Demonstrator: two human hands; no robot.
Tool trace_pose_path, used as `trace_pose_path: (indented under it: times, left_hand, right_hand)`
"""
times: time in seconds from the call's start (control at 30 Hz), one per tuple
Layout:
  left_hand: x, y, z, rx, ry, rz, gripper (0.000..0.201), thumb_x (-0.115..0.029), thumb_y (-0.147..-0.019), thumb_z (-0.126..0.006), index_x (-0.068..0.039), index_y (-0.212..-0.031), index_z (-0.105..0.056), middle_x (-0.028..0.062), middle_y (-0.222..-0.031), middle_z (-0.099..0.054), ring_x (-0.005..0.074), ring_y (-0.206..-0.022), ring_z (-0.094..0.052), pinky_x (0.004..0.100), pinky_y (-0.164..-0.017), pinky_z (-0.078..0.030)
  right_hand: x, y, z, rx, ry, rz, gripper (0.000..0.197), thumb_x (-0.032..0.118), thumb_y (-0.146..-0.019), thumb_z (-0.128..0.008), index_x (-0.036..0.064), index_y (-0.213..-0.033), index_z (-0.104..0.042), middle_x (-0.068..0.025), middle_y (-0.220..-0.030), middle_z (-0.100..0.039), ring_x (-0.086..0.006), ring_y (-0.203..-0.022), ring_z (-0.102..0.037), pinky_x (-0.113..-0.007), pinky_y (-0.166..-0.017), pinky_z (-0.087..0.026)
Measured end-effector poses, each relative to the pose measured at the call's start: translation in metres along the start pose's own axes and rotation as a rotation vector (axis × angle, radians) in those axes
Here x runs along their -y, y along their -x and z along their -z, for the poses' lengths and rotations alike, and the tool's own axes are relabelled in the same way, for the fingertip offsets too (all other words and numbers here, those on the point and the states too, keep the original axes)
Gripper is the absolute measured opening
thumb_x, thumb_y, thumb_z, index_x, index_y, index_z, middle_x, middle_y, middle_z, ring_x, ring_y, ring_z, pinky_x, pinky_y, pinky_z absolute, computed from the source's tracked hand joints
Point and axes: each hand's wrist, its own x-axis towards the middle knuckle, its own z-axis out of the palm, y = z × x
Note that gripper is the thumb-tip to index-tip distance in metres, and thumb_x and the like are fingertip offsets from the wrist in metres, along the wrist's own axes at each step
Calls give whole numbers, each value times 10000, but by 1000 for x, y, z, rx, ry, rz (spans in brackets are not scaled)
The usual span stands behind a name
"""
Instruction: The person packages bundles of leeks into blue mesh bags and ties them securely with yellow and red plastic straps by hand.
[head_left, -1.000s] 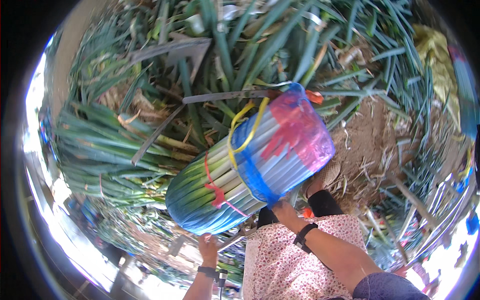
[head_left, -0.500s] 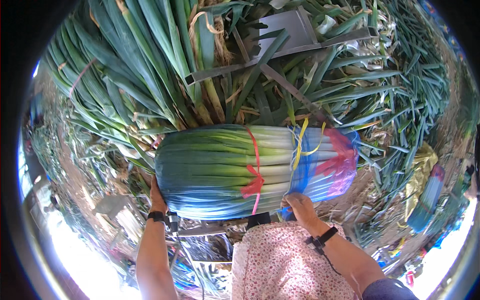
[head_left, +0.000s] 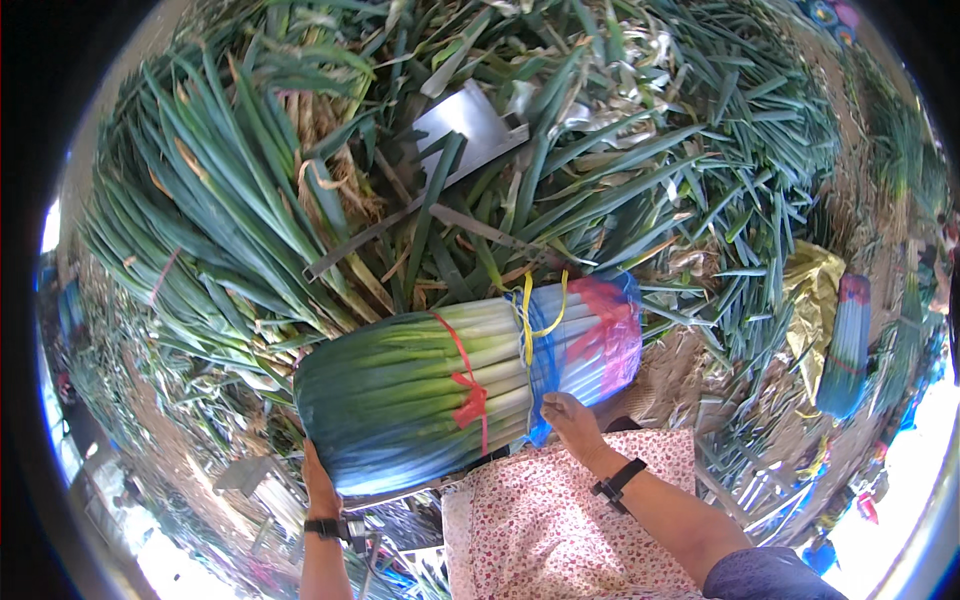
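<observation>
Left hand (head_left: 319, 486) and right hand (head_left: 573, 424) seemingly steady the leek bundle (head_left: 440, 392) — right fingers curled, left mostly hidden, pinch unclear — turning likely needs both.

Brown floor (head_left: 672, 362) littered with green leaves (head_left: 770, 130), white daylight glare (head_left: 900, 505) low on both sides

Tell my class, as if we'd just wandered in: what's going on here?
A person in a flowered apron has both hands at a big bundle of leek-like stalks, lying crosswise with its green end to the left. The left hand is against the green end; the right hand, fingers curled, is at the near edge beside a blue band. A red tie circles the bundle too. Loose stalks lie beyond it.
</observation>
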Motion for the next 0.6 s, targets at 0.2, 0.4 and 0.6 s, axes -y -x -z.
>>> trace_pose_path:
  times: [0.2,0.4,0.6]
  left_hand:
    - [-33,141,-52,-1,-203,-119,377,-323,-887,-396,-8,-1077,-478,89,-1014,-504,200,-913,-495,324,-823,-387]
    - [-55,321,-160,226,-601,-14,262,-156,-862,-358,16,-1012,-488,145,-990,-530,212,-926,-513,350,-813,-407]
    - [-87,416,-257,840,-276,169,247,-70,-809,-492,-31,-1047,-545,115,-882,-588,242,-832,-571,358,-789,-441]
  right_hand:
    - [17,25,47,-100,142,199,458,164,-744,-653,-44,-1112,-475,-145,-975,-586,-160,-900,-553,-276,-795,-439]
    - [-18,37,129,-291,-30,48,384,154,-739,-626,4,-1084,-543,-114,-900,-623,-174,-794,-585,-302,-727,-465]
    - [-50,13,242,-411,-93,-186,255,146,-765,-549,20,-981,-601,-81,-823,-615,-171,-706,-563,-301,-622,-443]
